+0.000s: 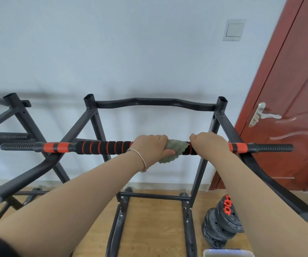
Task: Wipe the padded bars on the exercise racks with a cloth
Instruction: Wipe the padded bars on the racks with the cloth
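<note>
A black padded bar (103, 147) with orange stripes lies across the black exercise rack (155, 103), with orange collars and threaded ends at both sides. My left hand (149, 148) grips a pale green cloth (175, 148) wrapped round the bar's padding near the middle. My right hand (207, 145) grips the bar just right of the cloth, fingers curled over the top. A bracelet sits on my left wrist.
A second rack (14, 106) with another threaded bar (10, 135) stands at the left. Stacked weight plates (221, 221) with orange nuts lie on the wooden floor at lower right, beside a white box (227, 253). A red-brown door (286, 108) is at the right, a white wall behind.
</note>
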`<control>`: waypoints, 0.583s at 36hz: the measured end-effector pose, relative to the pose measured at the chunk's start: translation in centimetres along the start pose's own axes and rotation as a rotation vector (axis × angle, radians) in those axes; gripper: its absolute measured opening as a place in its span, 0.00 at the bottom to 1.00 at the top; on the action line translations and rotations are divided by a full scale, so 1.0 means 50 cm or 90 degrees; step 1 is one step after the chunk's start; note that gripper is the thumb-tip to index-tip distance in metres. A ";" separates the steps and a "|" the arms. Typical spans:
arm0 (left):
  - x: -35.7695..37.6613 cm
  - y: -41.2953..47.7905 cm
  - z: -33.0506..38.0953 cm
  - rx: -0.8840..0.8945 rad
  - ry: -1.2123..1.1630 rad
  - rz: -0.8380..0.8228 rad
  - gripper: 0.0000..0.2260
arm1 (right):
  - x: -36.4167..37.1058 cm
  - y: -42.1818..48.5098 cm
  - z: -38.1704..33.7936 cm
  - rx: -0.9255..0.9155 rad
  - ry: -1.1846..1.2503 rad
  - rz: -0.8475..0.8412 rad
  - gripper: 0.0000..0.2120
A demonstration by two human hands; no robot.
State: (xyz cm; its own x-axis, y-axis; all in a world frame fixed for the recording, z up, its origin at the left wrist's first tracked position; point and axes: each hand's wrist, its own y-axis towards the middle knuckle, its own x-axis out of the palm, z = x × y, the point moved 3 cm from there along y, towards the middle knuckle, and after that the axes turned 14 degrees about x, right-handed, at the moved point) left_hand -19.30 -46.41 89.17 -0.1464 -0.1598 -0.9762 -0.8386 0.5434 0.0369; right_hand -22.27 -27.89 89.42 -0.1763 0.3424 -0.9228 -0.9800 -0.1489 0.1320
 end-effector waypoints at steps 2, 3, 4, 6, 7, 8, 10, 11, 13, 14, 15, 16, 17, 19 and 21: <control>-0.005 0.006 -0.005 -0.021 -0.006 -0.001 0.24 | -0.010 0.001 -0.007 -0.021 0.021 0.006 0.09; -0.006 0.008 -0.005 -0.021 -0.009 -0.004 0.24 | -0.012 -0.001 -0.011 -0.024 0.040 0.017 0.07; -0.009 0.009 -0.005 -0.023 -0.017 -0.004 0.23 | -0.009 -0.004 -0.013 -0.015 0.056 0.031 0.06; -0.015 0.011 -0.002 -0.039 -0.017 0.011 0.23 | 0.007 -0.009 -0.014 0.022 0.075 0.079 0.09; -0.016 0.012 0.000 -0.047 -0.012 0.024 0.23 | 0.016 -0.012 -0.015 0.038 0.077 0.110 0.11; -0.017 0.012 0.002 -0.059 -0.004 0.022 0.20 | 0.026 -0.016 -0.017 0.050 0.080 0.142 0.12; -0.018 0.018 0.010 -0.032 0.039 0.001 0.15 | 0.035 -0.022 -0.023 0.080 0.134 0.229 0.21; -0.018 0.021 0.011 -0.037 0.053 -0.014 0.16 | 0.034 -0.027 -0.024 0.089 0.173 0.296 0.27; -0.021 0.029 0.008 -0.081 0.014 -0.018 0.18 | 0.036 -0.040 -0.023 0.104 0.228 0.382 0.26; -0.022 0.033 0.004 -0.115 -0.008 -0.022 0.21 | 0.036 -0.046 -0.024 0.109 0.229 0.389 0.21; -0.022 0.035 0.000 -0.138 -0.020 -0.031 0.21 | 0.041 -0.049 -0.026 0.109 0.230 0.401 0.16; -0.022 0.037 -0.003 -0.148 -0.021 -0.058 0.18 | 0.044 -0.051 -0.025 0.114 0.255 0.401 0.15; -0.022 0.041 -0.006 -0.135 -0.007 -0.081 0.14 | 0.049 -0.052 -0.025 0.121 0.287 0.401 0.16; -0.029 0.041 -0.007 -0.110 0.026 -0.131 0.07 | 0.062 -0.058 -0.024 0.131 0.335 0.417 0.17; -0.030 0.031 -0.004 -0.121 0.017 -0.126 0.03 | 0.069 -0.064 -0.022 0.127 0.371 0.423 0.16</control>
State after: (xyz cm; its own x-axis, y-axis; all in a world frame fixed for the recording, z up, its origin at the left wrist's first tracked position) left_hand -20.48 -45.52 90.73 0.0189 -0.2700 -0.9627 -0.9353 0.3354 -0.1124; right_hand -19.65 -27.26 85.42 -0.6901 -0.2886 -0.6637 -0.7002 0.0344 0.7131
